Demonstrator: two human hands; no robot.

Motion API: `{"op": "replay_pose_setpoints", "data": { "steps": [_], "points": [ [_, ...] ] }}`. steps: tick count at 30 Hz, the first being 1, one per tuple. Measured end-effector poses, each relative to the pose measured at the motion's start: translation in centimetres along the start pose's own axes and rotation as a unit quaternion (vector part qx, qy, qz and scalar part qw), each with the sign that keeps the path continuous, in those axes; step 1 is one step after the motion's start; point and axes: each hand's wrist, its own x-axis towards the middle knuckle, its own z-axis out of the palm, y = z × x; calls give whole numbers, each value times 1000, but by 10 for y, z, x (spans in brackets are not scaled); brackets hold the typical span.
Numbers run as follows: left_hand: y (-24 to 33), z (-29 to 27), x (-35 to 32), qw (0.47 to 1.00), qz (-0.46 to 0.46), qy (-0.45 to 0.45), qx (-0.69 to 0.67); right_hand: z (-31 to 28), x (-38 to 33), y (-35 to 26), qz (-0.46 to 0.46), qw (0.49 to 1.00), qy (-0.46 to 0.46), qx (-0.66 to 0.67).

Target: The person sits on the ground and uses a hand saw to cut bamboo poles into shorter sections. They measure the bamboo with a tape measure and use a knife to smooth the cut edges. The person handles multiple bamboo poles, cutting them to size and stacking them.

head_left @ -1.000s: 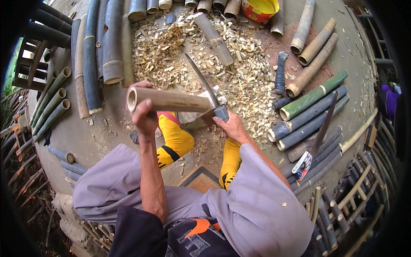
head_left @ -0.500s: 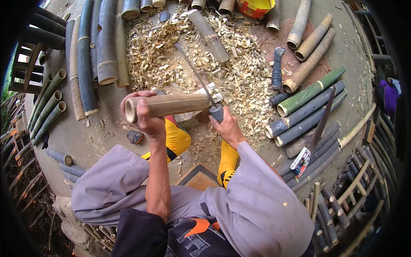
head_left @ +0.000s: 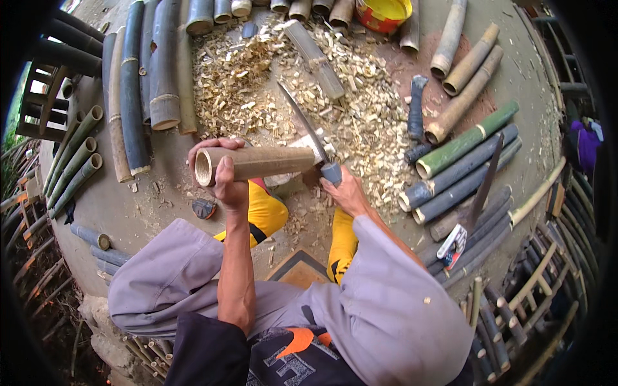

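Observation:
My left hand (head_left: 222, 174) is wrapped round the near-left end of a short brown bamboo tube (head_left: 264, 162), whose hollow mouth faces me. The tube lies almost level in front of my knees. My right hand (head_left: 346, 191) grips the dark handle of a curved knife (head_left: 301, 116); its long blade points up and to the left, beside the tube's right end. Whether the blade touches the bamboo I cannot tell. A pale, freshly cut block (head_left: 313, 143) shows behind that end, partly hidden by tube and blade.
Bamboo chips (head_left: 244, 96) cover the ground ahead. Dark bamboo poles (head_left: 164, 71) lie at the left, a green tube (head_left: 467, 140) and others at the right. A handsaw (head_left: 483, 186) rests on the right-hand tubes. A red and yellow bucket (head_left: 384, 14) stands at the back.
The knife has swung more upright, its tip shifting right and down. The tube's left end has moved slightly right and its mouth faces me more. Both hands keep their grip.

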Motion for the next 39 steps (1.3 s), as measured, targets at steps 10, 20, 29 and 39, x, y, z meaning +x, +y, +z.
{"op": "replay_pose_setpoints", "data": {
  "steps": [10,20,29,39],
  "points": [
    [-6,-29,4,995,18,-59,81,8,-17,-21,-196,974,116,0],
    [6,-8,4,980,-9,198,32,-3,-33,-52,-103,991,81,18],
    [11,10,-1,987,-5,157,27,4,0,1,-27,997,29,-62],
    [9,-19,-15,998,-15,59,-11,12,-15,-17,-111,991,70,6]
  ]
}}
